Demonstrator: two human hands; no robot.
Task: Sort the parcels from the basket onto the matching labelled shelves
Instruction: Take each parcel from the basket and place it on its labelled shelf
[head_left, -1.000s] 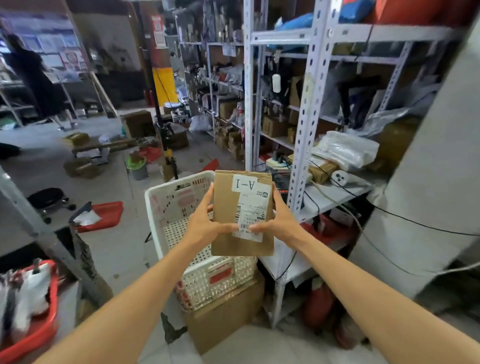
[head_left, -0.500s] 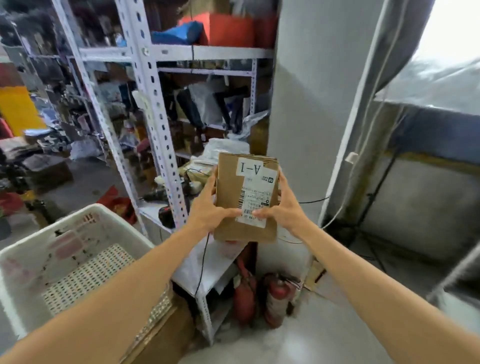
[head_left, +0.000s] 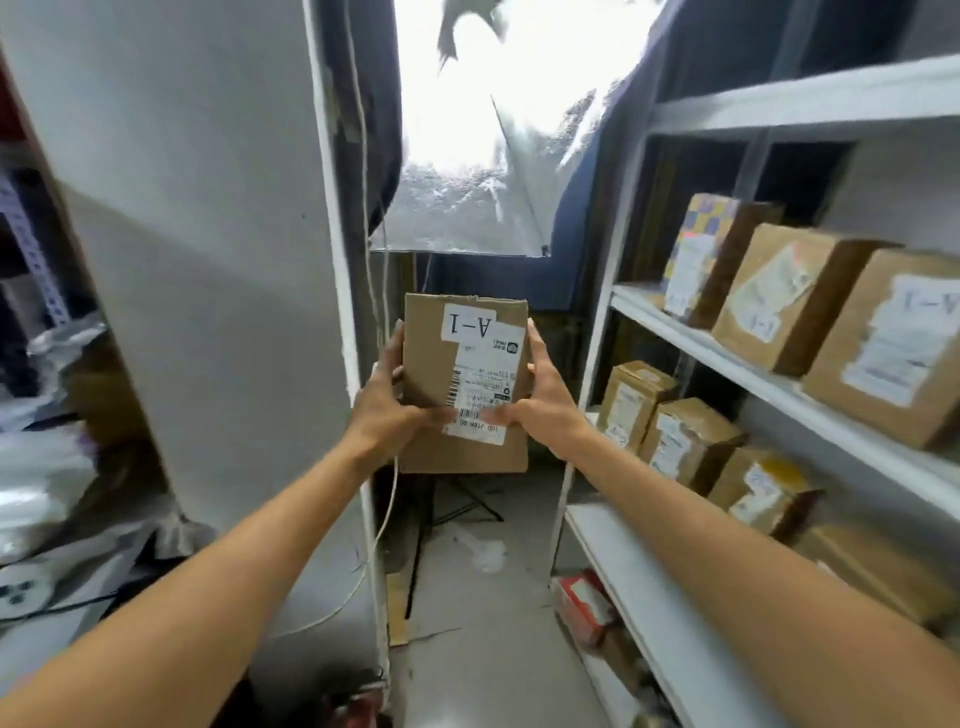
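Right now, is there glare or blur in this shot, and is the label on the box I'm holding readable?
Head view: the bright opening on top is blown out white; the wide lens stretches the frame's edges; the shelved boxes are slightly motion-smeared; the parcel between left hand and right hand is sharp, its A-1 sticker readable, upside down.

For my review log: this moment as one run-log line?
phase: carry | parcel: marked A-1, in left hand and right hand | shelf at right: boxes marked A-1
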